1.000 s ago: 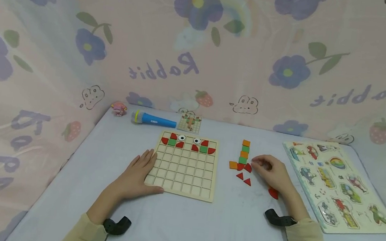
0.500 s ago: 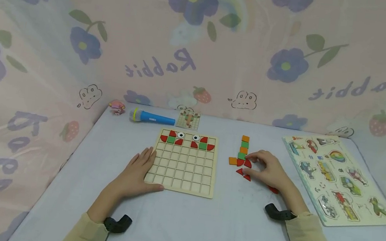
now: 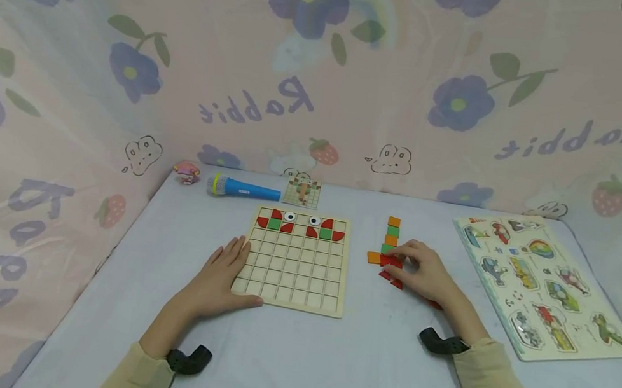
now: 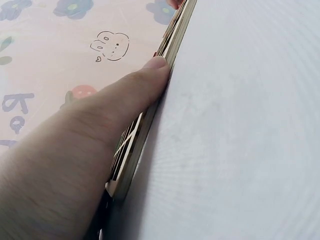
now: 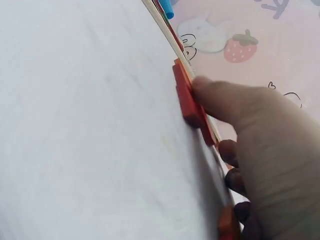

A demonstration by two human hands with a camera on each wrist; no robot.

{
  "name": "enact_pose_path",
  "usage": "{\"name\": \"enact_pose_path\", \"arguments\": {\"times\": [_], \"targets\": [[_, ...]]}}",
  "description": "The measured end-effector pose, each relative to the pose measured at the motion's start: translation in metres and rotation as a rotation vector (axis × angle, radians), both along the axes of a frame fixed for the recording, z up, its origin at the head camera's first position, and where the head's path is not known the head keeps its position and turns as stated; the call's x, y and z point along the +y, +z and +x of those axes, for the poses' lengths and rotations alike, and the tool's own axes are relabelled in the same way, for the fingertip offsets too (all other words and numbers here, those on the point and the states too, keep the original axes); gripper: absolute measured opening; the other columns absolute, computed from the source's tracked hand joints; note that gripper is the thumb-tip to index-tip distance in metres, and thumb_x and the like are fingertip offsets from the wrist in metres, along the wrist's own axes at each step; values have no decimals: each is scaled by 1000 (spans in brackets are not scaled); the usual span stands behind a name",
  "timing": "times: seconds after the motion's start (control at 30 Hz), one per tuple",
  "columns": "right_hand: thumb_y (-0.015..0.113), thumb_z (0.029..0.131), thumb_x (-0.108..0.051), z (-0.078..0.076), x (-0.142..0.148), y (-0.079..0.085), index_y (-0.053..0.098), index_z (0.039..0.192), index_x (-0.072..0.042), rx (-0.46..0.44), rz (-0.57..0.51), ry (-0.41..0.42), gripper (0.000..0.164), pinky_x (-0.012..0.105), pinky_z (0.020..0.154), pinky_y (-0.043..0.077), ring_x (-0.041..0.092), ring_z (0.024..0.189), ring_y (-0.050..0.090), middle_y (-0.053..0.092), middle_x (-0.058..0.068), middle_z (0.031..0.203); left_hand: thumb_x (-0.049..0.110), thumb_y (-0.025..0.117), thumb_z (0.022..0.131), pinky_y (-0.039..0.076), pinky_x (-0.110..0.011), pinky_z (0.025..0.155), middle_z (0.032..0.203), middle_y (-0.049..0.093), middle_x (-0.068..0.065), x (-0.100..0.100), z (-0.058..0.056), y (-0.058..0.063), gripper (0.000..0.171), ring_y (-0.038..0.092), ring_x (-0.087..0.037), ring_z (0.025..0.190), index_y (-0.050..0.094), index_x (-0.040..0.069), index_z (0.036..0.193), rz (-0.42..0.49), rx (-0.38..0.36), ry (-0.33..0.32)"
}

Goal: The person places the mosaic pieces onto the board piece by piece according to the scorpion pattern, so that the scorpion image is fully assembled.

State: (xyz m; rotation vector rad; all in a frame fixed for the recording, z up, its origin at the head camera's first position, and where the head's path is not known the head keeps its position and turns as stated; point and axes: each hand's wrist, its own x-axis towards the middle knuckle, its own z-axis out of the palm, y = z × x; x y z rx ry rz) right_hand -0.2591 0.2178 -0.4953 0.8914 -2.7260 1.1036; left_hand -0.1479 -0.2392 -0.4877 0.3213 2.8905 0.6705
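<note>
In the head view, my left hand [image 3: 218, 281] rests along the left edge of a wooden grid board [image 3: 288, 274], fingers stretched, thumb at its lower edge. Red and green tiles and two round eye pieces fill part of the board's top rows. My right hand [image 3: 423, 272] is curled over loose tiles to the board's right. Its thumb and forefinger pinch at red quarter-circle tiles [image 3: 391, 262]; the thumb also partly covers red triangle tiles [image 3: 393, 281]. In the right wrist view, the thumb touches a red piece [image 5: 189, 106]. Green and orange square tiles [image 3: 392, 231] form a column above.
A picture puzzle board [image 3: 544, 291] lies at the right. Behind the grid board are a small pattern card [image 3: 302, 192], a blue toy microphone [image 3: 245, 189] and a pink figurine [image 3: 187, 172]. More red tiles [image 3: 435, 305] lie partly under the right hand.
My right hand has moved left and down onto the red tiles, its thumb and forefinger closing around them. The left hand stays at the board. The head view has shifted slightly.
</note>
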Motion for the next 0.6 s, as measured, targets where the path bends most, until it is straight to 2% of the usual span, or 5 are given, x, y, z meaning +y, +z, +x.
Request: {"name": "enact_pose_path", "arguments": {"times": [0.13,0.37,0.6], "targets": [[81,95,-16,1,-6,-1,79,116,-11,28,-6,-74,21,28,69,40,14,81,49,64,-1,92,78,74,81,7,-56,132,177,10,-17,0,1,0,129,5,-34,165,18,0,168,3,-3,3],[73,102,-16,1,-17,2,80,117,-7,-25,32,-217,19,31,64,38,18,71,47,61,5,84,78,74,81,8,-56,133,177,10,-17,0,1,2,129,5,-34,166,19,1,168,0,5,3],[77,99,-19,2,-18,8,77,118,-4,-96,40,-256,24,37,73,46,23,83,57,67,10,95,76,75,81,7,-56,133,177,10,-17,1,1,3,128,5,-34,165,19,0,168,4,2,3]]}}
